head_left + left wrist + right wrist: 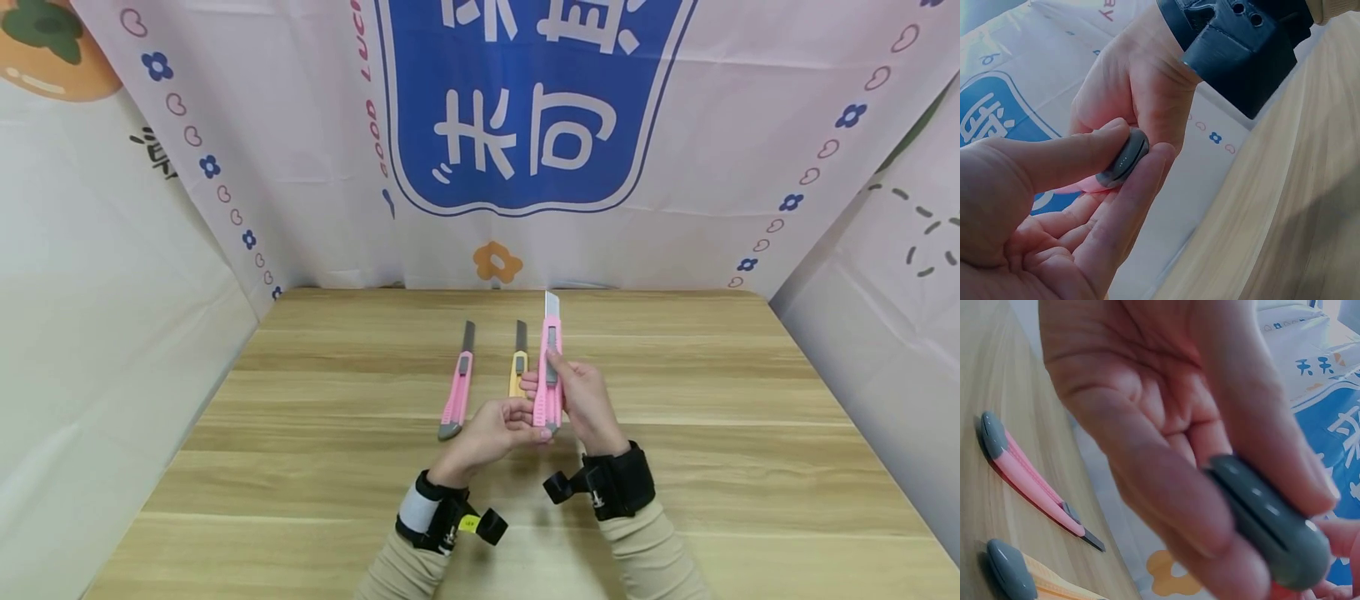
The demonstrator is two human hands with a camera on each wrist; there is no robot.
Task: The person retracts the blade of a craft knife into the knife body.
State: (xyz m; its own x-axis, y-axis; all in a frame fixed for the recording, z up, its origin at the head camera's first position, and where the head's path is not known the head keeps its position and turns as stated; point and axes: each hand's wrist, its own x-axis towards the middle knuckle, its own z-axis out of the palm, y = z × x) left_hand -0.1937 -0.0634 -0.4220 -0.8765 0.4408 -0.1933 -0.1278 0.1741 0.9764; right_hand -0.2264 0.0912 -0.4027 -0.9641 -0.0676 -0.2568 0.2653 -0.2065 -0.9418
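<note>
Both hands hold a pink utility knife (pixel 548 407) upright above the table, its blade (pixel 552 305) extended and pointing away. My right hand (pixel 588 400) grips the handle, thumb lying on the grey slider. My left hand (pixel 491 433) pinches the bottom end; in the left wrist view, thumb and index finger hold the grey end cap (pixel 1125 160). The same cap (pixel 1282 528) fills the lower right of the right wrist view. Another pink utility knife (pixel 457 392) lies left of the hands. Between them lies a yellow utility knife (pixel 517 375), its lower part hidden by the fingers.
The wooden table (pixel 300 467) runs back to a printed cloth (pixel 315 208) hung behind it, with more cloth at both sides. Both lying knives have their grey blades out, pointing toward the back edge. Black camera straps (pixel 628 483) sit on both wrists.
</note>
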